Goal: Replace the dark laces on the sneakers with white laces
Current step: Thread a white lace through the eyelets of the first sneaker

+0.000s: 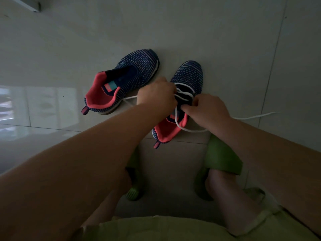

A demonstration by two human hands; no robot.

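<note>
My left hand (156, 94) is closed over the eyelet rows of the near sneaker (180, 103), pinching what looks like the white lace (184, 94) there, though the fingertips are hidden; my right hand (206, 110) is pinched on the same lace just beside the tongue; one free end trails right across the floor (225, 40), the other shows to the left of my left hand. I judge this to be mid-threading of the first shoe: a few crossings are in, the upper eyelets not yet. The next move calls for feeding a tip through the next hole and evening the two ends. This sneaker lies lengthwise away from me, toe far, heel near; the second sneaker (121, 82), unlaced, sits just left, toe angled up-right.
</note>
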